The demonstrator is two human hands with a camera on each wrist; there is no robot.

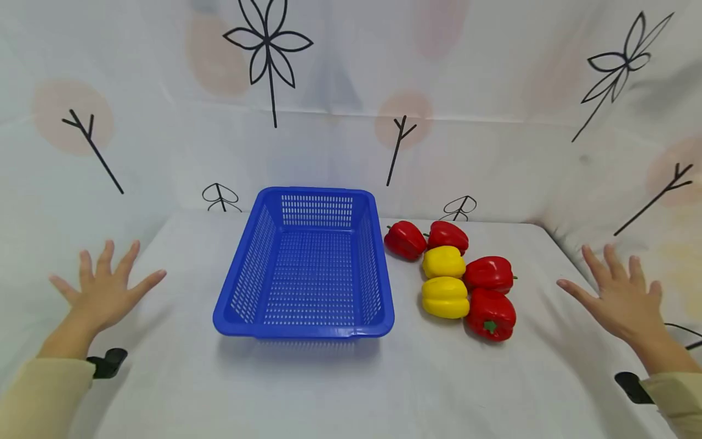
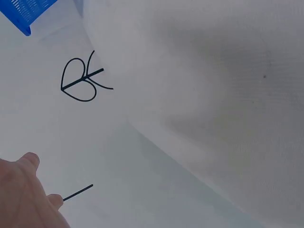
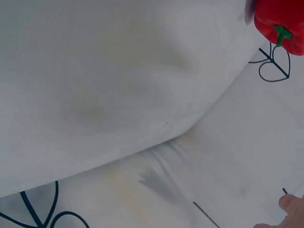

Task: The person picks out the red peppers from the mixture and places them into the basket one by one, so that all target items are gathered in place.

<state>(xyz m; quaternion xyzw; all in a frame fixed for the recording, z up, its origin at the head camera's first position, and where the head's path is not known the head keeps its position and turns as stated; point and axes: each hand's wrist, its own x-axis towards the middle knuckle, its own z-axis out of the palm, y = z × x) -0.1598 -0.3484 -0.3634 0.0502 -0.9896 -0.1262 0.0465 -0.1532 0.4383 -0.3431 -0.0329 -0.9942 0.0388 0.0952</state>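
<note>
My left hand (image 1: 104, 296) is spread with straight fingers over the table's left side, holding nothing. Over on the right, my right hand (image 1: 625, 302) is likewise spread and holds nothing. Between them stands a blue plastic basket (image 1: 304, 331) with slotted walls and a bare bottom. Beside it lie bell peppers: a yellow bell pepper (image 1: 445, 297) in front, another yellow bell pepper (image 1: 444, 262) behind it, and several red ones. The red bell pepper (image 1: 490, 314) nearest my right hand has a green stem, and a red bell pepper (image 3: 282, 23) shows in the right wrist view.
A white cloth covers the table (image 1: 340, 390). Behind and on both sides hangs a pale curtain (image 1: 340, 146) with black plant drawings. Dark straps (image 1: 108, 364) sit at both wrists near the sleeves. The basket's corner (image 2: 21, 21) shows in the left wrist view.
</note>
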